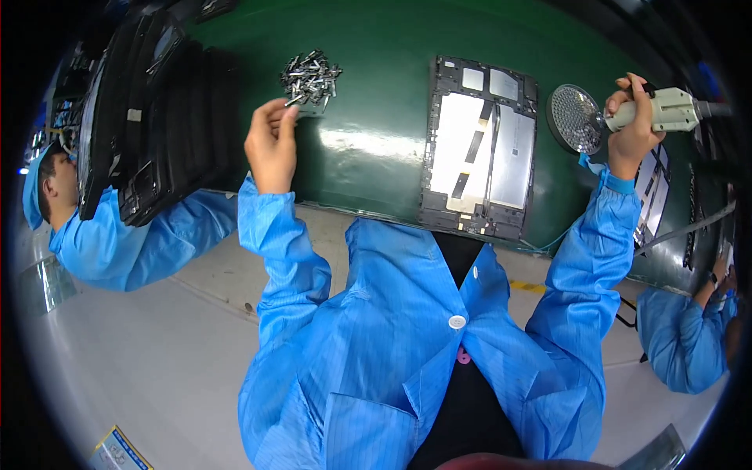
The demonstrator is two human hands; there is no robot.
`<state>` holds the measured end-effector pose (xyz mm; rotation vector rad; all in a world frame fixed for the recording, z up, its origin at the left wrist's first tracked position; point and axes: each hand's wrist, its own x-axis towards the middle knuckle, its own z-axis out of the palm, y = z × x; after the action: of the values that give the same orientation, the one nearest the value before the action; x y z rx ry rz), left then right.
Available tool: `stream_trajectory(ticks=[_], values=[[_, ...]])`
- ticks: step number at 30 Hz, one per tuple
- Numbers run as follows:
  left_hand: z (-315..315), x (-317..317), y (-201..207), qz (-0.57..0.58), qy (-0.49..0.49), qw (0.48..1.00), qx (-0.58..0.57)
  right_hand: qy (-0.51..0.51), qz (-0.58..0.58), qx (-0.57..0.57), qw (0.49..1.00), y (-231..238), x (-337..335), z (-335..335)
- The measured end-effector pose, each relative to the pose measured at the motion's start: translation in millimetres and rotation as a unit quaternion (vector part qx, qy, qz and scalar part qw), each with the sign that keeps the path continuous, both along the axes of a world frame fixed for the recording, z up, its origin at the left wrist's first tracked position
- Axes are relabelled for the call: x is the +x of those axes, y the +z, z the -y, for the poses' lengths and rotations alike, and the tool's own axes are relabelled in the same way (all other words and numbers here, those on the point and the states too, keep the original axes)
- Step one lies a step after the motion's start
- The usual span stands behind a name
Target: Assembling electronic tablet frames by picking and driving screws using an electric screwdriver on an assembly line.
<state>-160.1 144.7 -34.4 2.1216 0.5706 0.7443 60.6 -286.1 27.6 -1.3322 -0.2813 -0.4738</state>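
Note:
My left hand (272, 145) is at the near edge of a pile of small silver and black metal parts (315, 77). Its thumb and forefinger pinch the end of one small part; the other fingers are curled. My right hand (633, 129) is wrapped round a white electric screwdriver (670, 111), held on its side with the front end pointing left. That end reaches the rim of a round dish (576, 117) with a grid of small pits; the bit itself is hard to make out. Between my hands lies an opened tablet (509, 157), silver inner plates facing up.
A row of black panels (176, 117) stands on edge at the left of the green table (368, 102). Behind it a person in blue (149, 243) sits. Another opened tablet (652, 188) lies at the right, near a second person's sleeve (681, 337).

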Motion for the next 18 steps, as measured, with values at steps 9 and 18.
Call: stream_trajectory(ticks=[9, 18], values=[[73, 103, 42, -0.067, -0.313, 0.933, -0.163, 0.143, -0.01, -0.031, 0.989, 7, -4, -69], [65, 183, 5, -0.103, -0.426, 0.883, -0.167, 0.196, -0.055, -0.017, 0.979, 25, -12, -155]])
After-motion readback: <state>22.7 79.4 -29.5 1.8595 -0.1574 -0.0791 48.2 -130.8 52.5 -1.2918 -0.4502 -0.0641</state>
